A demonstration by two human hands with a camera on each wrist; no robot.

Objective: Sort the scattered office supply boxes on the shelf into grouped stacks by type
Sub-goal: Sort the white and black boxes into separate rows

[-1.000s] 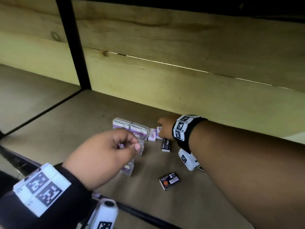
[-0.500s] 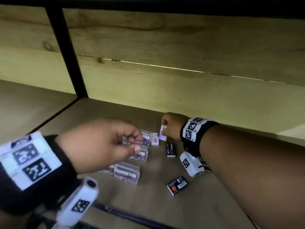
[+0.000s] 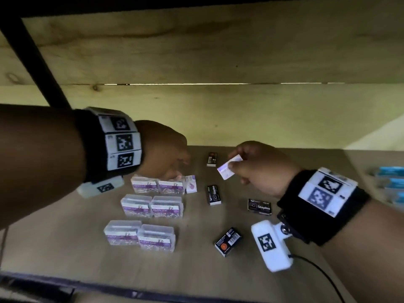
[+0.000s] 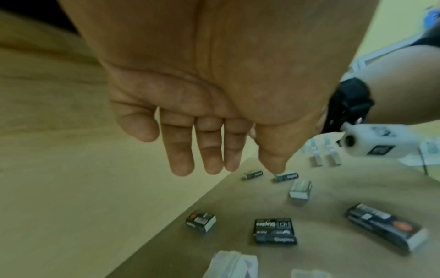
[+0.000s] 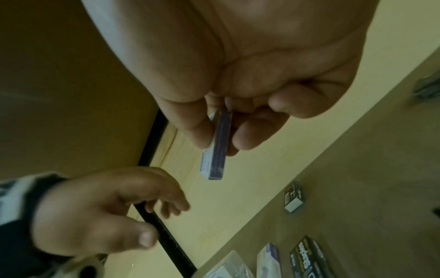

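My right hand (image 3: 235, 166) pinches a small white and purple box (image 3: 225, 172) between thumb and fingers, held above the shelf (image 3: 218, 276); the right wrist view shows the same small box (image 5: 218, 150) edge-on. My left hand (image 3: 175, 174) hovers with relaxed, empty fingers (image 4: 209, 159) over the back pair of clear paper clip boxes (image 3: 157, 185). A second small purple box (image 3: 191, 184) stands beside that pair. Two more pairs of clip boxes (image 3: 152, 207) (image 3: 140, 236) sit in front. Black staple boxes (image 3: 214, 194) (image 3: 259, 207) (image 3: 227, 241) lie scattered at the right.
Another black staple box (image 3: 212, 159) lies near the wooden back wall (image 3: 218, 114). Blue boxes (image 3: 391, 184) stand at the far right. A black upright post (image 3: 32, 62) rises at the left. The upper shelf hangs low overhead.
My right hand has lifted the small white and purple box off the shelf and carried it to the right. My left hand has reached farther back, over the rear clip boxes.
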